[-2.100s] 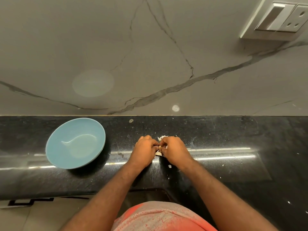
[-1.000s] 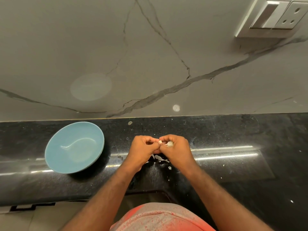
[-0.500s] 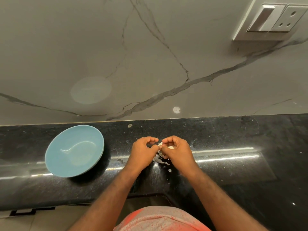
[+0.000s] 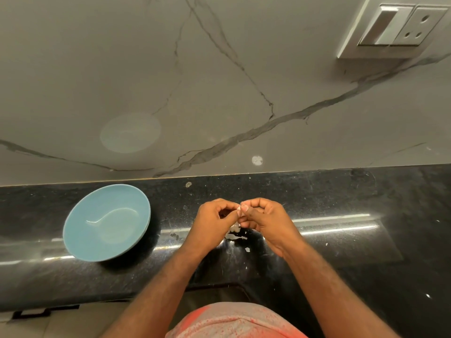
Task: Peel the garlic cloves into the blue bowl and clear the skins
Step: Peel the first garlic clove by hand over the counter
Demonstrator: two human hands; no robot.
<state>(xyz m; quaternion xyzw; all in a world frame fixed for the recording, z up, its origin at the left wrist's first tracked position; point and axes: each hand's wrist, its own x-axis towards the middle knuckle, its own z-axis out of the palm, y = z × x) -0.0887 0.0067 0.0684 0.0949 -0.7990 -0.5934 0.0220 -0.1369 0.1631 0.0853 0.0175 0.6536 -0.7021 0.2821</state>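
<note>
Pinching the garlic clove (image 4: 241, 208) between them, the left hand (image 4: 214, 222) and right hand (image 4: 267, 222) meet just above the black counter (image 4: 366, 196), fingers curled and the tips of thumbs and forefingers clamped on the clove from either side. Only a pale sliver of it shows between the fingertips, so its long axis cannot be told. The blue bowl (image 4: 80, 215) sits on the counter to the left, well apart from the clove, and the left hand is the nearer of the 2 to it; dropping the clove in would call for a carry leftward. The bowl holds nothing that shows, only a glint of light on its floor. Loose skins (image 4: 235, 236) lie scattered on the counter directly beneath the hands, with a few flecks nearer the person. By the look of it, 1 clove is being peeled, and neither filling the bowl nor clearing the skins has begun
</note>
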